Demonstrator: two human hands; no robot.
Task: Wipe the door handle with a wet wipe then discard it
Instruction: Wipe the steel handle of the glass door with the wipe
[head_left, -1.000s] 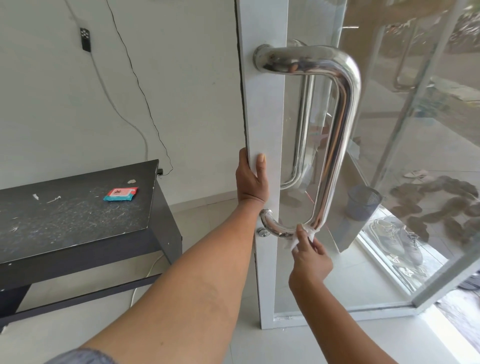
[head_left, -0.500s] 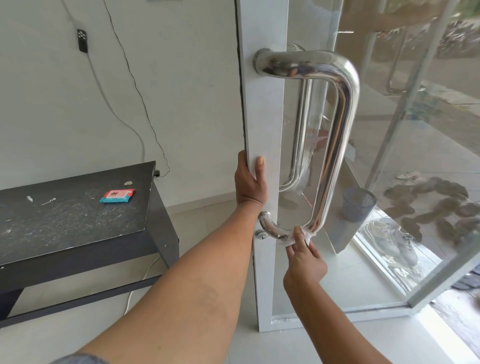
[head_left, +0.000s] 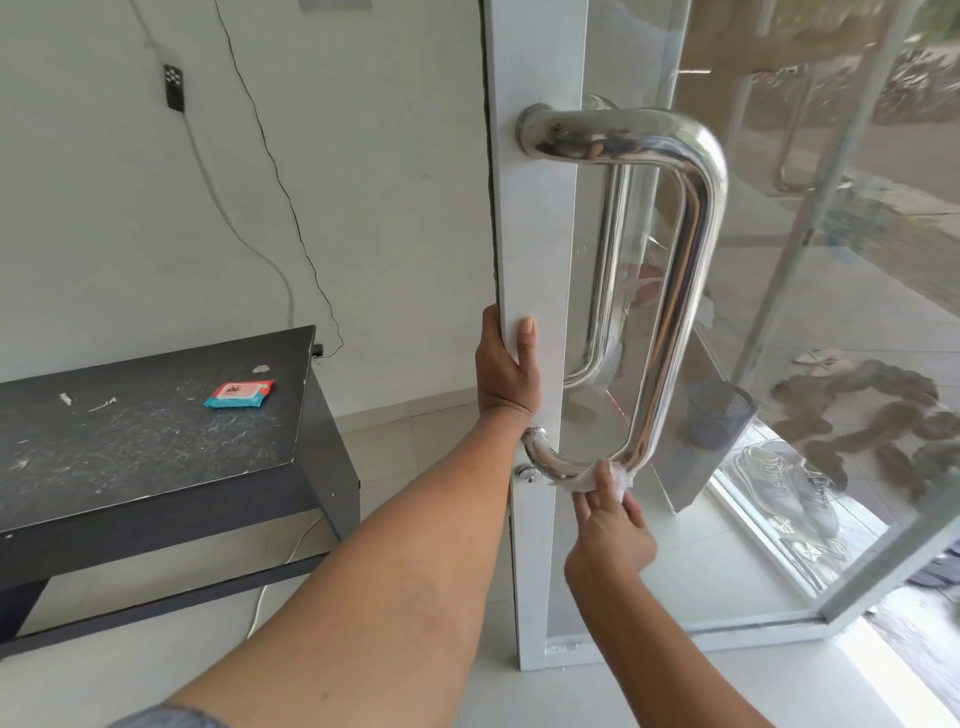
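A polished steel D-shaped door handle (head_left: 685, 291) is fixed to the white frame of a glass door (head_left: 535, 234). My right hand (head_left: 610, 525) presses a crumpled white wet wipe (head_left: 584, 482) against the underside of the handle's bottom bend. My left hand (head_left: 506, 371) grips the edge of the door frame just above the handle's lower mount, thumb on the front face. A small keyhole (head_left: 525, 474) sits just left of the wipe.
A black table (head_left: 156, 441) stands at the left against the wall, with a red and teal wipes pack (head_left: 238, 394) on it. Behind the glass are a grey mesh bin (head_left: 719, 413) and white shoes (head_left: 789, 483). Cables hang down the wall.
My right hand has slid the wipe leftward along the bottom curve of the handle. My left hand has kept its grip on the door frame.
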